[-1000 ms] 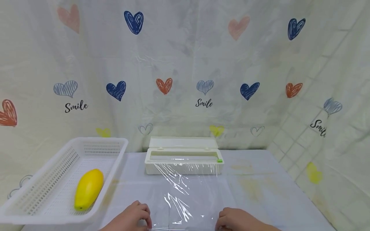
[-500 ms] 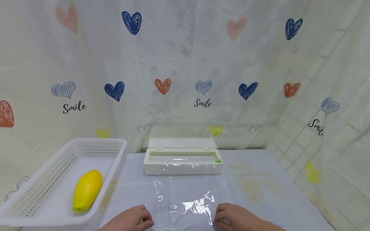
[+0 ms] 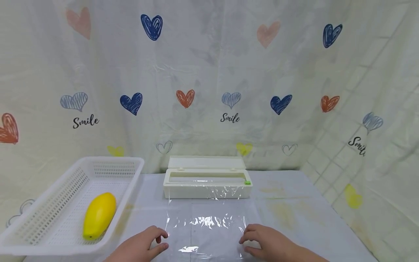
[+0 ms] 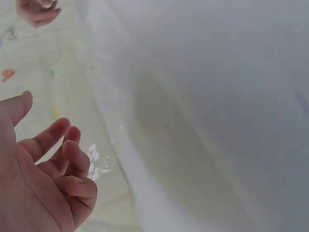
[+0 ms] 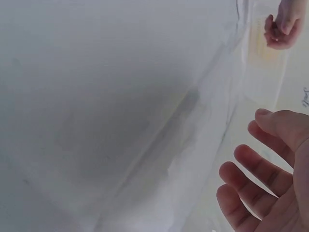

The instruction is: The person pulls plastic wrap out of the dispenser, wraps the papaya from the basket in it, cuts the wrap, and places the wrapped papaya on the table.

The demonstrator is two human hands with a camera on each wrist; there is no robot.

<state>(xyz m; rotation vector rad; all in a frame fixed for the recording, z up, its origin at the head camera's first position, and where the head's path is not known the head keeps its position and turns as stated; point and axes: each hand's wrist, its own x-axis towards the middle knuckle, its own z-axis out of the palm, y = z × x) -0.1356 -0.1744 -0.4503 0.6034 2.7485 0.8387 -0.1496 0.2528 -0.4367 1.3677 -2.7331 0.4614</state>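
Note:
A sheet of clear cling film (image 3: 209, 234) runs from a white cling film dispenser (image 3: 207, 191) over the table toward its front. The dispenser's lid is up, the roll shows inside, and a green slider sits at its right end. My left hand (image 3: 141, 244) is at the film's left edge, thumb apart from loosely bent fingers (image 4: 75, 157). At the right edge is my right hand (image 3: 268, 242), its thumb also apart from the fingers (image 5: 246, 186). Neither hand visibly pinches the film; whether fingertips touch it I cannot tell.
To the left stands a white slotted plastic basket (image 3: 131, 193) with a yellow papaya-like fruit (image 3: 99, 216) in it. A curtain (image 3: 203, 72) printed with hearts hangs behind the white-covered table (image 3: 288, 218) and along its right side.
Both hands have loosened: fingers and thumbs that were closed at the film's front corners now stand apart. The film has dropped from taut and raised to lying lower over the table.

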